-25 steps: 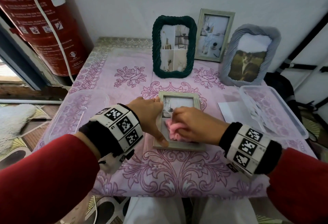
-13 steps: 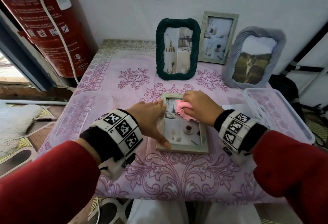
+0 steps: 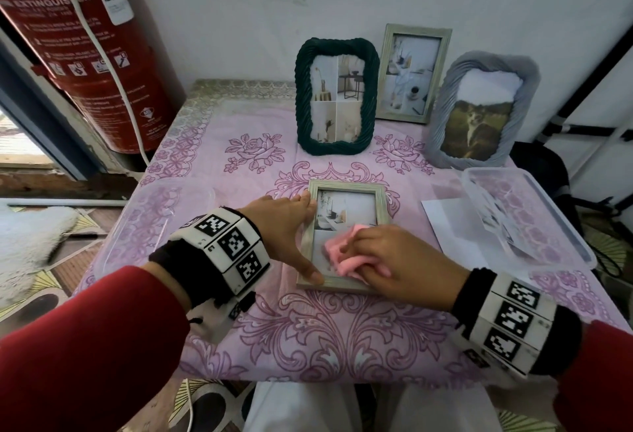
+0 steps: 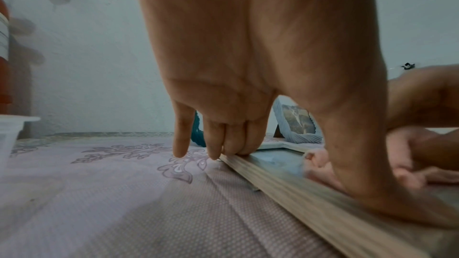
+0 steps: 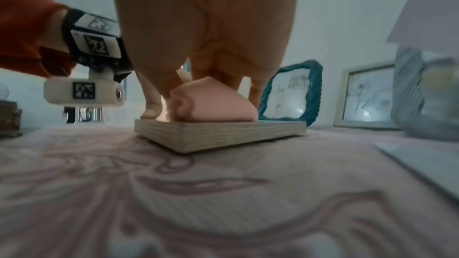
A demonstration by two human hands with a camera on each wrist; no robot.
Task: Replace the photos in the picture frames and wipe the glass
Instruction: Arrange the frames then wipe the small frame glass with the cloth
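Fingers of right hand [image 3: 394, 262] bunched round pink cloth [image 3: 344, 255], pressed on glass — now at near end of flat wooden frame [image 3: 346, 188], down from far corner half a second ago; wiping pass likely almost done. Left hand [image 3: 286, 233] splayed straight, pinning frame's left rail to tablecloth [image 3: 342, 335].

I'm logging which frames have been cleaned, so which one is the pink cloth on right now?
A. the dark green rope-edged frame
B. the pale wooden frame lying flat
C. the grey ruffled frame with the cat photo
B: the right hand presses the pink cloth onto the glass of the pale wooden frame lying flat on the table.
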